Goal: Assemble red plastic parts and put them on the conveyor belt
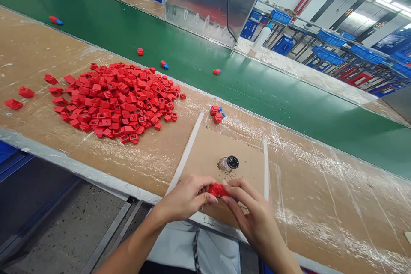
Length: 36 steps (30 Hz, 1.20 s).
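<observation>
Close to the table's front edge, my left hand [195, 195] and my right hand [246, 201] are both closed on one small red plastic part [217, 189]. The left fingers grip its left end and the right fingers pinch its right end, where a little blue shows. Just beyond my fingers a small clear jar with a black top [233, 162] sits on a cardboard sheet [195, 156] edged with white tape. Further back lie two red parts with blue tips [217, 117]. To the left spreads a large heap of red parts [118, 100].
Behind the table runs a green conveyor belt [282, 87] carrying several scattered red parts, some with blue ends. A metal panel [208, 4] rises at its far side, beside a white spray bottle [261, 38]. Blue bins [327, 55] stand on racks in the background.
</observation>
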Each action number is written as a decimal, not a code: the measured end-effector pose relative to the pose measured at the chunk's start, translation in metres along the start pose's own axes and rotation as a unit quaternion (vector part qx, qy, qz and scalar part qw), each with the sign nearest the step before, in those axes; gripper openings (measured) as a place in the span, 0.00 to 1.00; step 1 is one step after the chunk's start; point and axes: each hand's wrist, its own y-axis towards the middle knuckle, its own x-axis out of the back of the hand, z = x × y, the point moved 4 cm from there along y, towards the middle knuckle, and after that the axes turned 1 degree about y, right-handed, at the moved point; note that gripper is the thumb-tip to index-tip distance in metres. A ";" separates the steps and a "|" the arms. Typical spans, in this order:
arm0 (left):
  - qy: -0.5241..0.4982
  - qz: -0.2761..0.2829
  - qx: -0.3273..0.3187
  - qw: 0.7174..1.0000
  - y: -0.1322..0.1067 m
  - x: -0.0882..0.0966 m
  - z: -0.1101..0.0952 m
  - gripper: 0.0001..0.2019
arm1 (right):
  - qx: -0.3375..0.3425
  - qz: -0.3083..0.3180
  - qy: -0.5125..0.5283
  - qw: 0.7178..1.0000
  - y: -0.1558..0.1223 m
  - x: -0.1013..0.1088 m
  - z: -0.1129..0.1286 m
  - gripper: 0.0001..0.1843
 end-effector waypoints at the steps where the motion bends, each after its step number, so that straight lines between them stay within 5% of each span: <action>1: 0.018 -0.001 -0.003 1.000 0.000 0.000 0.000 0.06 | -0.002 0.004 0.001 1.000 -0.001 -0.002 0.000 0.09; 7: 0.065 0.004 -0.009 0.998 0.000 0.000 -0.002 0.05 | -0.029 -0.022 0.065 0.997 -0.008 -0.010 -0.008 0.08; 17: -0.085 -0.032 0.042 0.995 0.005 -0.006 0.003 0.11 | -0.049 -0.149 0.049 0.986 -0.019 -0.011 -0.015 0.11; 24: 0.019 -0.053 0.000 0.998 0.003 -0.008 -0.007 0.07 | -0.043 -0.132 0.070 0.988 -0.026 -0.021 -0.021 0.12; 36: 0.136 -0.013 -0.025 0.990 0.004 -0.007 -0.005 0.06 | 0.000 -0.081 0.117 0.990 -0.024 -0.028 -0.022 0.10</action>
